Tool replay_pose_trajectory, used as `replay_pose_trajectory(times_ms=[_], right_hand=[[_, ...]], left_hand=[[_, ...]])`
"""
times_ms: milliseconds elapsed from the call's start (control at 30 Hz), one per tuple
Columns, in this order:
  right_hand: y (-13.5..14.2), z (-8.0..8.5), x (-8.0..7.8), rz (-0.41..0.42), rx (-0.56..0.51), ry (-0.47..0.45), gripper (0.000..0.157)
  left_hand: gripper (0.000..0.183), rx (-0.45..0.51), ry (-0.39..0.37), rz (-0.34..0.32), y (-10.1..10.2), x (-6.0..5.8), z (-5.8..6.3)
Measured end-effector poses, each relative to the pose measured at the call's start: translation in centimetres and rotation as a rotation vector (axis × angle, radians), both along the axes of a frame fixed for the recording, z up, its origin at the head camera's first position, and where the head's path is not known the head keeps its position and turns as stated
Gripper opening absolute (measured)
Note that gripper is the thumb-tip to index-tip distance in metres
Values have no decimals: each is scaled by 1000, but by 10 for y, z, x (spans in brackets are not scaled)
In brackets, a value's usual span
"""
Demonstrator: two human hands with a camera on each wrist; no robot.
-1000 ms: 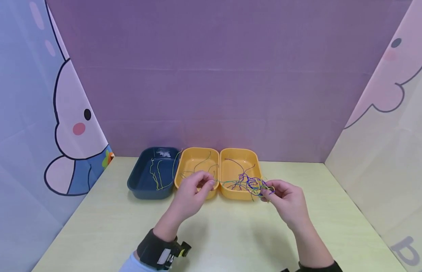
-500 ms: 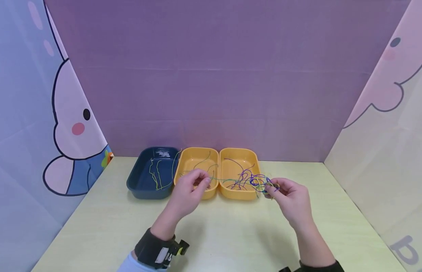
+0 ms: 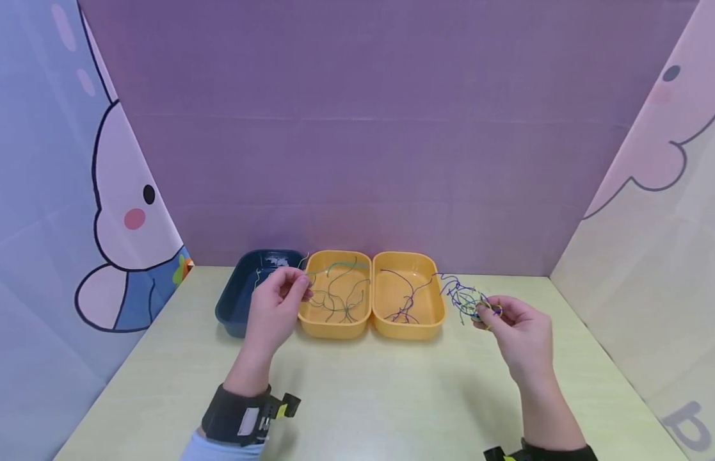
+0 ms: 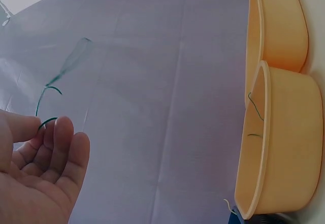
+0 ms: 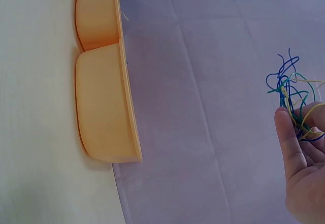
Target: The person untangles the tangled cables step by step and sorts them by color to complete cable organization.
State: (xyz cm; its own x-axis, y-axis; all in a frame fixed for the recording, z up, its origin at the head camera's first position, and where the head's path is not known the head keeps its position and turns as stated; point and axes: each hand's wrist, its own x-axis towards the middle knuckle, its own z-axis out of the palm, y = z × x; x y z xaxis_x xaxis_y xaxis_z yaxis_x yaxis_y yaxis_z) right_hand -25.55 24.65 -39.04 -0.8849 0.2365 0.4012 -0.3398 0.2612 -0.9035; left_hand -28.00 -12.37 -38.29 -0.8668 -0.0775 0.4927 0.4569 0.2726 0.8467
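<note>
My left hand (image 3: 273, 310) is raised in front of the dark blue box (image 3: 233, 323), pinching a thin green wire (image 4: 38, 102) between thumb and fingertips. In the head view that wire trails right over the middle yellow box (image 3: 336, 330). Off to the right, my right hand (image 3: 524, 336) holds a tangle of blue, green and yellow wires (image 5: 287, 84). The tangle hangs in the air right of the right yellow box (image 3: 409, 331). Green wires (image 3: 347, 310) lie in the middle box, blue wires (image 3: 406, 312) in the right one. My left hand hides most of the dark blue box's inside.
The three boxes stand side by side at the back of the pale table (image 3: 380, 403). Behind them rises a purple backdrop (image 3: 357, 141). Printed cartoon panels flank the table on the left (image 3: 40, 211) and right (image 3: 657, 269).
The hands have drawn apart: the left moved left and up with the green wire, the right moved right with the tangle. The green wire has come away from the tangle.
</note>
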Motion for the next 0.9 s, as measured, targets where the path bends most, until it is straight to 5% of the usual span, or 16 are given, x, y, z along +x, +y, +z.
replay_pose_trajectory(times_ms=[400,900], right_hand=[[-4,0,1,33,-3,26,15],[-8,-2,-1,56,14,11,15]], left_hand=[[18,11,-30,-1,4,3,4],[17,-28,-47,32,1,-9,-11]])
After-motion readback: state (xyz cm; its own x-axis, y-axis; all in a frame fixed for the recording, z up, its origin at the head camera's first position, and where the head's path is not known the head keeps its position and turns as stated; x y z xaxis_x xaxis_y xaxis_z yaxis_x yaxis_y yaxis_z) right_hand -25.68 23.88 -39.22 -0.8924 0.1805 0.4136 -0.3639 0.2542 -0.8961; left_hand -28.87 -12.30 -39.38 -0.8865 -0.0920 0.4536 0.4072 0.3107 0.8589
